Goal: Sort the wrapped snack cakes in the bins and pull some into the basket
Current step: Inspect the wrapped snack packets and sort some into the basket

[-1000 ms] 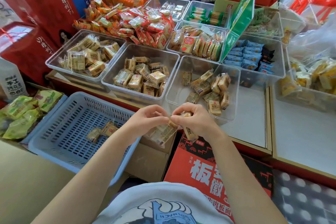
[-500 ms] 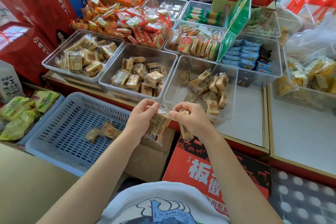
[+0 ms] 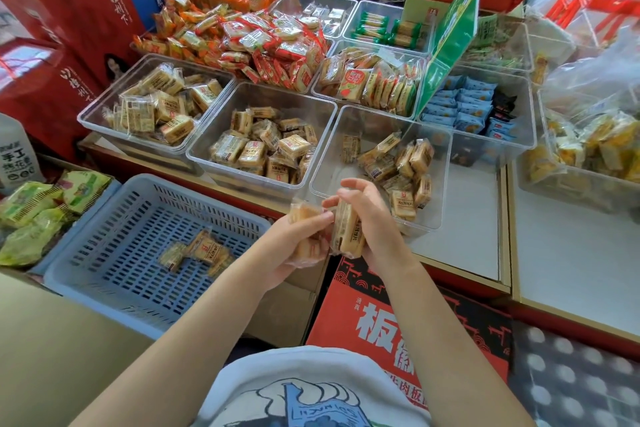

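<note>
The person wears a white short-sleeved T-shirt [image 3: 311, 388] with a printed graphic on the chest in blue with dark outlines; part of it reads as a blue pouch or bag shape among white rounded forms. Both forearms are bare; no watch, ring or glove shows.
</note>
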Available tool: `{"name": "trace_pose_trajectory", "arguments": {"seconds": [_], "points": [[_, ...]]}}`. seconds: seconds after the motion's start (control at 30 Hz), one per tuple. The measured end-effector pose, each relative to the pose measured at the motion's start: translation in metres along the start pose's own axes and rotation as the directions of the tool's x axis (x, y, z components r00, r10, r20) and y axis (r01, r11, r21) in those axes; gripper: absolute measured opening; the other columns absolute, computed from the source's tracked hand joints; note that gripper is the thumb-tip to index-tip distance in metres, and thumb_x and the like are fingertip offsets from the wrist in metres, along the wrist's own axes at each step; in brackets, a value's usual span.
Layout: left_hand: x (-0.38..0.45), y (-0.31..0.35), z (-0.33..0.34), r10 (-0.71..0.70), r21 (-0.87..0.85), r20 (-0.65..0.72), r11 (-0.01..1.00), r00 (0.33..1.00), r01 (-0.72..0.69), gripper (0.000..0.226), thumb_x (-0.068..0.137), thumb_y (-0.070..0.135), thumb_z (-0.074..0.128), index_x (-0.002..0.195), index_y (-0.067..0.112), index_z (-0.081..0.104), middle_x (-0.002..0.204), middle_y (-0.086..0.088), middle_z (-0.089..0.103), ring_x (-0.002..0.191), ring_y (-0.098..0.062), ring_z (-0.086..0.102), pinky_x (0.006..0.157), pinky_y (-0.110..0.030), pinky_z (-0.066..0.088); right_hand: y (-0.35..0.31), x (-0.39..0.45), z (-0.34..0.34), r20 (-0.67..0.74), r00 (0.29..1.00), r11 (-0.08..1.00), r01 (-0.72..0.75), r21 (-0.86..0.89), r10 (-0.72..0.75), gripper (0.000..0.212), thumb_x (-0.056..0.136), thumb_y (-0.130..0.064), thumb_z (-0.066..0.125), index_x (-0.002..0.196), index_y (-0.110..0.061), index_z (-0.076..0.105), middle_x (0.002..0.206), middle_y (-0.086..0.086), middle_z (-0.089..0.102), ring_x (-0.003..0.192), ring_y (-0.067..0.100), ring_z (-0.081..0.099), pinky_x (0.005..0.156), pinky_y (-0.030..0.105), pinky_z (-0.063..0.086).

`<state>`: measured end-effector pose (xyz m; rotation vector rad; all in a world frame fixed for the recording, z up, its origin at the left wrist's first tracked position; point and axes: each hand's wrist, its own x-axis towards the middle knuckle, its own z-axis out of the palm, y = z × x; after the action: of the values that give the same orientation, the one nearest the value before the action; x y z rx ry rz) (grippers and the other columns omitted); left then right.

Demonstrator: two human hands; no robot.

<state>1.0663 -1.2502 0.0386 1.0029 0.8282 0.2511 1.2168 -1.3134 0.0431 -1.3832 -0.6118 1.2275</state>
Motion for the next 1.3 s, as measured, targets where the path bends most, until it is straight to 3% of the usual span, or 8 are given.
{"name": "trace_pose_trajectory", "arguments": {"seconds": [0.27,0.4,0.5,0.63,0.8,1.0,1.17,1.3], "points": [[0.003,-0.001,-0.008,-0.147,-0.044,-0.347,0.989,0.926,0.140,0.053,0.089,0.057,0.067,0.118,0.012,0.069,0.106,-0.011,0.078,0.106,-0.032,0.073,0.104,-0.050,0.053,0.004,-0.001,0.006,0.014,1.000,0.983,-0.003,0.183,0.001,0.033,0.086,-0.039,0.055,0.101,-0.012,0.065,0.111,0.014,0.073,0.107,0.036,0.066,0.096,0.060,0.052],[-0.002,0.003,-0.002,-0.189,0.064,-0.111,0.978,0.976,0.197,0.072,0.081,0.065,0.059,0.127,0.011,0.063,0.117,-0.017,0.075,0.109,-0.033,0.072,0.095,-0.042,0.058,0.006,0.000,0.016,0.041,0.999,0.985,-0.013,0.171,0.006,0.030,0.078,-0.041,0.061,0.087,-0.014,0.072,0.094,0.008,0.065,0.088,0.021,0.064,0.082,0.040,0.051],[-0.002,0.000,-0.010,-0.102,0.026,0.032,0.994,0.994,0.102,0.060,0.089,0.048,0.072,0.135,0.011,0.059,0.125,-0.017,0.071,0.114,-0.032,0.069,0.099,-0.045,0.056,0.012,0.003,0.024,0.028,0.999,0.996,0.040,-0.085,-0.038,0.039,0.083,-0.054,0.058,0.104,-0.025,0.073,0.121,0.011,0.061,0.110,0.022,0.065,0.095,0.043,0.055],[0.003,-0.009,-0.024,-0.011,0.029,-0.115,0.999,0.993,0.015,0.078,0.070,0.037,0.089,0.136,0.014,0.054,0.120,-0.014,0.073,0.109,-0.030,0.072,0.096,-0.053,0.057,0.018,0.005,0.022,-0.015,1.000,0.982,0.010,-0.186,-0.013,0.030,0.098,-0.049,0.060,0.116,-0.025,0.059,0.114,0.009,0.066,0.105,0.024,0.068,0.093,0.045,0.059],[0.004,-0.015,-0.037,0.125,0.202,-0.262,0.977,0.957,-0.072,0.088,0.054,0.035,0.097,0.129,0.026,0.051,0.113,-0.004,0.074,0.101,-0.020,0.075,0.092,-0.051,0.060,0.018,0.007,0.013,-0.008,0.999,0.937,0.026,-0.347,-0.031,0.019,0.097,-0.035,0.068,0.104,-0.017,0.067,0.106,0.010,0.070,0.088,0.010,0.062,0.072,0.016,0.054],[0.002,-0.017,-0.042,0.156,0.225,-0.216,0.969,0.964,-0.106,0.085,0.053,0.036,0.096,0.127,0.027,0.053,0.113,-0.004,0.075,0.104,-0.023,0.074,0.090,-0.047,0.061,0.016,0.009,0.017,0.003,0.994,0.907,0.104,-0.409,-0.112,0.022,0.100,-0.033,0.063,0.097,-0.012,0.068,0.086,0.002,0.068,0.076,0.007,0.061,0.074,0.033,0.056],[0.001,-0.014,-0.044,0.133,0.226,-0.151,0.969,0.980,-0.096,0.082,0.056,0.032,0.097,0.126,0.026,0.055,0.113,-0.007,0.075,0.104,-0.025,0.074,0.096,-0.049,0.058,0.018,0.011,0.020,-0.057,0.984,0.906,0.132,-0.403,-0.169,0.023,0.100,-0.029,0.064,0.090,-0.008,0.068,0.084,0.018,0.068,0.069,0.017,0.058,0.068,0.043,0.054],[0.002,-0.010,-0.047,0.097,0.269,-0.135,0.961,0.986,-0.057,0.081,0.058,0.038,0.096,0.126,0.023,0.055,0.113,-0.008,0.075,0.102,-0.025,0.074,0.096,-0.050,0.058,0.019,0.013,0.019,-0.077,0.973,0.899,0.168,-0.405,-0.217,0.024,0.098,-0.027,0.068,0.084,-0.008,0.069,0.068,0.010,0.058,0.060,0.012,0.050,0.060,0.035,0.046]]}}
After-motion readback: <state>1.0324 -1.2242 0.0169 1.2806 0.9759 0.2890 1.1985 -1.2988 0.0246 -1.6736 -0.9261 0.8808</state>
